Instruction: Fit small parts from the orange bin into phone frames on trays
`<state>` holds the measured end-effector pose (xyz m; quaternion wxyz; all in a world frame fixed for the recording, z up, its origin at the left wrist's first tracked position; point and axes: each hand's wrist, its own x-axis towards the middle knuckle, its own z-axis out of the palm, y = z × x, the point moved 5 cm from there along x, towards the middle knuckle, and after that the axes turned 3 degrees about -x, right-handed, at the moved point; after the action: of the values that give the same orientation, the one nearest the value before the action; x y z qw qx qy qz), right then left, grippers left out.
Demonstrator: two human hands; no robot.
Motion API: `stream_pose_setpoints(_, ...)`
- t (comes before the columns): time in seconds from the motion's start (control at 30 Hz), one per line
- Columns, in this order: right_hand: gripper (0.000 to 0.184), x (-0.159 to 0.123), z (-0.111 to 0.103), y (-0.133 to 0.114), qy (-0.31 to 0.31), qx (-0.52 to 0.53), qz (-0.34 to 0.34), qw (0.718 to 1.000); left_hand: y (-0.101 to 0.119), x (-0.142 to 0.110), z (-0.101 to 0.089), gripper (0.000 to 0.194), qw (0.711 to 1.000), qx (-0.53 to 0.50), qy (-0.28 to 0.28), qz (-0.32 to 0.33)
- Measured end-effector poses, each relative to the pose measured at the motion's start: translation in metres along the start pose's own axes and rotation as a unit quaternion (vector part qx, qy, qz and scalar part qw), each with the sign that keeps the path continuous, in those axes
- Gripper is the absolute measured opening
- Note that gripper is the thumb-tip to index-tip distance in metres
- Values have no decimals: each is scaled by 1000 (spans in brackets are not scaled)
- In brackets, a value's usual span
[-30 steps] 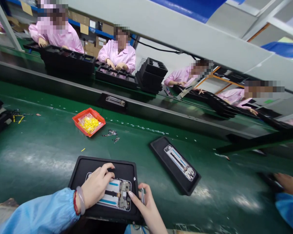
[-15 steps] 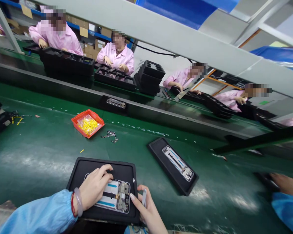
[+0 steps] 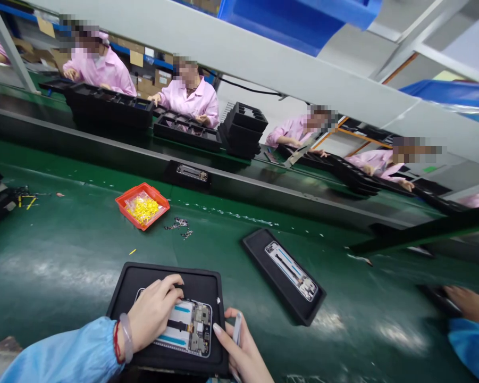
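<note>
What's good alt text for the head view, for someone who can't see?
A left hand rests on an opened phone in a black tray; the right hand holds a silvery tool. On the green bench beyond are a red bin of yellow pieces and another phone in its tray; workers in pink face it.

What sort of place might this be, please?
Probably an electronics assembly workshop: a silver-framed phone with its circuit board exposed lies in a black rectangular tray, and workers in pink jackets line the far side.

Black trays (image 3: 109, 113) before pink-coated co-workers (image 3: 114, 69)
</note>
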<state>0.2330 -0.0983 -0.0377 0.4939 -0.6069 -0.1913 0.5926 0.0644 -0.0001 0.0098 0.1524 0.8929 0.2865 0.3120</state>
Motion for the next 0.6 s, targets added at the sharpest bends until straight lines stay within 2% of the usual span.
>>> stream_pose_setpoints(0.27,49,2,-2,-2,18,-14,11,1000,-3,-1,4,29,1000,19,-15,-1)
stream_pose_setpoints(0.37,47,2,0,-4,16,-13,0,1000,-1,0,2,31,1000,23,1,2)
stream_pose_setpoints(0.5,44,3,-5,-8,31,-6,-13,999,6,5,-19,23,999,2,53,5)
stream_pose_setpoints(0.6,42,6,-26,-29,63,3,-67,996,5,5,-48,16,992,-13,121,-19)
